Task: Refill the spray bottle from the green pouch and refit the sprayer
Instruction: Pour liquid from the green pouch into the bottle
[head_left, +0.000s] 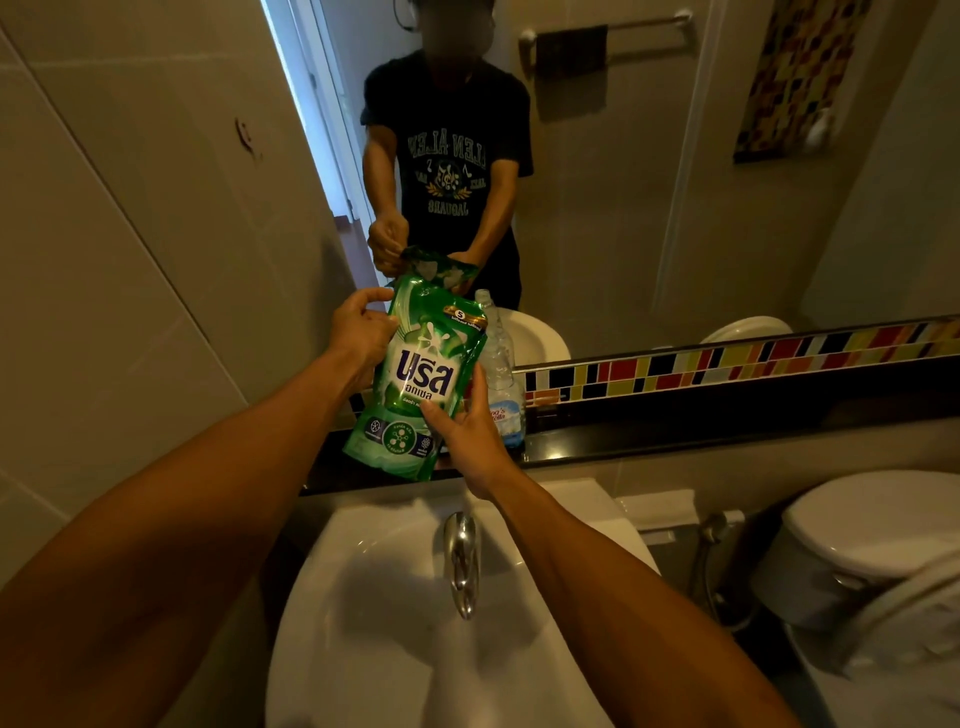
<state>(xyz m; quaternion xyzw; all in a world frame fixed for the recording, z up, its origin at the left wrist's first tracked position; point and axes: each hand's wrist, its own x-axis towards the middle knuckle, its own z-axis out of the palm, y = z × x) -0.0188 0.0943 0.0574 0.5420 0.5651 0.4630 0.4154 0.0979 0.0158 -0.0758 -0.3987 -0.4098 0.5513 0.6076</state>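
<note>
I hold the green pouch (421, 374) upright above the black ledge, in front of the mirror. My left hand (361, 332) grips its upper left edge near the top corner. My right hand (465, 431) holds its lower right side. Just behind the pouch, to its right, a clear plastic bottle (503, 364) with a blue label stands on the ledge; its neck looks bare, with no sprayer on it. No sprayer head shows anywhere in the view.
A white sink (405, 613) with a chrome tap (462, 556) lies directly below my arms. The black ledge (675, 431) runs right under a strip of coloured tiles. A toilet (862, 540) stands at the right. The mirror reflects a person holding the pouch.
</note>
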